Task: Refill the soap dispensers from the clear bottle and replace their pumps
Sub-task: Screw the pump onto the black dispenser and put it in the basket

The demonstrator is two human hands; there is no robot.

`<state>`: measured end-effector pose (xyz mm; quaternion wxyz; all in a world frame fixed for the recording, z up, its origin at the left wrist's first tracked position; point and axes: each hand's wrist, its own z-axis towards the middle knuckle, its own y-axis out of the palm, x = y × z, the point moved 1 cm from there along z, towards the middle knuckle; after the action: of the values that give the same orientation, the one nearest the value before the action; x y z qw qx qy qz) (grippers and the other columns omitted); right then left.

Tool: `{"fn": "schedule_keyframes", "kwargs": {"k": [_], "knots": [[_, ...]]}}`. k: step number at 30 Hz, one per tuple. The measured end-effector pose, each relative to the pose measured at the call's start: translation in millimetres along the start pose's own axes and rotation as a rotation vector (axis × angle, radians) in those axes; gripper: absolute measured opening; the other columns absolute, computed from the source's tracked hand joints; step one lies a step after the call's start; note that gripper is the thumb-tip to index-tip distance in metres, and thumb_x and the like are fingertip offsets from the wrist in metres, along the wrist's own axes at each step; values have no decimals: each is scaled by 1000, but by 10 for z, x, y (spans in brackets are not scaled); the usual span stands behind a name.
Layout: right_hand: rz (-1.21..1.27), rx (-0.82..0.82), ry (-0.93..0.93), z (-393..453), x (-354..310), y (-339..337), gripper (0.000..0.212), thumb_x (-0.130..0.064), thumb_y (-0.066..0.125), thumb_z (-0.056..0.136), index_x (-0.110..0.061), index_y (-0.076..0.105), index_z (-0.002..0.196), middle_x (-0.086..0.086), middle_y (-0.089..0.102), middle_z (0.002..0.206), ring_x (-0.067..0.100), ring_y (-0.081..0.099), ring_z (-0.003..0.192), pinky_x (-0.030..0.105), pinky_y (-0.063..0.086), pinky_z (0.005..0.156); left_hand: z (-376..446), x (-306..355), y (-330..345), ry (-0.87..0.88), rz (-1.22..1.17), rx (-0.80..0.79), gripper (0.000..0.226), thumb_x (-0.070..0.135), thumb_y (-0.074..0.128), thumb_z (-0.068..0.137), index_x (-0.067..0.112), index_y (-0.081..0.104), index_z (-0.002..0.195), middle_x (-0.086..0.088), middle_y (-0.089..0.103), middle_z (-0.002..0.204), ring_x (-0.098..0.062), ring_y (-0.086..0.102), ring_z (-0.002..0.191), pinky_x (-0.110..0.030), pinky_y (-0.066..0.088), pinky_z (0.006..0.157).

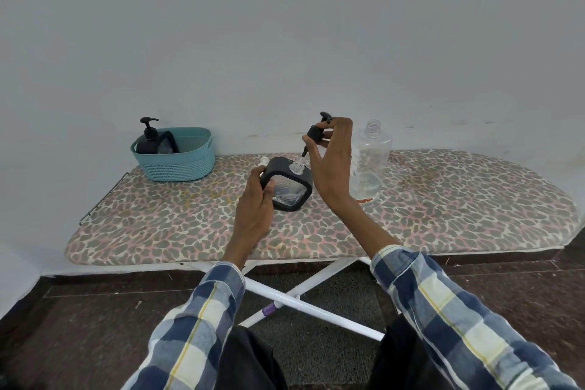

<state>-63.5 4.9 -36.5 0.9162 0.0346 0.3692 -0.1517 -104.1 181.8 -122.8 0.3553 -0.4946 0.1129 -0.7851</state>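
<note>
Mid-frame, we see the left hand point(254, 199) wrapped around the dark square dispenser point(287, 182), tilting it on the leopard-print board point(443, 206). The right hand point(332, 165), wrist bent, pinches the black pump point(316, 133) just above its open neck. The clear bottle point(368, 161) stands uncapped just right.

Looks like a room in someone's home, probably a laundry corner. There's a leopard-print ironing board point(443, 199) on white crossed legs point(304, 294) serving as the worktop, pushed against a plain pale wall point(285, 25), with dark stone flooring point(79, 326) underneath.
</note>
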Motion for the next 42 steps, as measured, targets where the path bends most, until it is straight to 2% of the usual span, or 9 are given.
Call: {"fn": "schedule_keyframes", "kwargs": {"k": [3, 7, 12, 16, 19, 26, 31, 38, 42], "knots": [[20, -78, 118, -91, 74, 19, 31, -20, 75, 100, -17, 50, 118, -1, 63, 121, 5, 70, 101, 20, 59, 88, -1, 2, -1, 6, -6, 11, 48, 66, 31, 110, 33, 42, 144, 4, 67, 128, -18, 67, 103, -46, 58, 88], [33, -177, 227, -144, 135, 72, 18, -20, 72, 102, -25, 55, 102, -15, 73, 102, -8, 71, 92, 12, 58, 79, 30, -20, -14, -49, -4, 49, 47, 61, 39, 102, 28, 48, 134, -3, 70, 117, -25, 67, 103, -50, 55, 91], [79, -252, 281, -145, 128, 140, 16, -17, 71, 103, -23, 57, 103, -14, 74, 99, -8, 72, 90, 9, 55, 76, 41, -46, -11, -87, -22, 65, 47, 59, 43, 93, 19, 53, 117, -3, 71, 97, -23, 65, 83, -40, 46, 71], [79, -328, 274, -128, 99, 179, 15, -17, 71, 103, -21, 57, 106, -12, 75, 98, -7, 73, 90, 9, 56, 78, 40, -52, -12, -83, -35, 35, 53, 53, 45, 92, 14, 56, 126, -3, 72, 93, -19, 65, 74, -38, 47, 66], [74, -349, 256, -121, 83, 183, 16, -14, 70, 103, -19, 56, 108, -9, 75, 100, -4, 74, 92, 12, 57, 80, 42, -27, -19, -67, -39, 26, 61, 56, 44, 89, 13, 56, 131, 0, 69, 89, -8, 62, 68, -26, 43, 61], [96, -362, 260, -126, 78, 177, 29, -9, 75, 98, -10, 53, 116, 2, 73, 106, 7, 75, 96, 18, 59, 84, 48, -7, -5, -46, -76, 24, 47, 44, 63, 90, 20, 61, 130, 3, 71, 101, -11, 68, 86, -29, 52, 73], [70, -437, 279, -64, 69, 152, 38, -12, 79, 96, -12, 61, 129, 5, 77, 111, 9, 76, 100, 19, 60, 91, 49, -5, -1, -86, -143, 16, 51, 32, 72, 91, 16, 59, 137, -2, 72, 118, -21, 71, 104, -44, 62, 90], [-19, -484, 245, -49, 83, 114, 26, -12, 78, 96, -18, 73, 121, -5, 76, 102, -17, 69, 87, 2, 49, 81, 31, 18, -16, -125, -128, 0, 69, 52, 63, 79, 21, 57, 140, 2, 72, 120, -19, 71, 105, -43, 63, 92], [-36, -477, 272, -87, 97, 155, 22, -23, 84, 93, -12, 76, 110, -2, 78, 101, -7, 70, 89, 3, 49, 81, 33, -2, -8, -123, -109, 3, 73, 52, 64, 77, 21, 55, 143, 4, 71, 119, -18, 70, 103, -39, 61, 91]]}}
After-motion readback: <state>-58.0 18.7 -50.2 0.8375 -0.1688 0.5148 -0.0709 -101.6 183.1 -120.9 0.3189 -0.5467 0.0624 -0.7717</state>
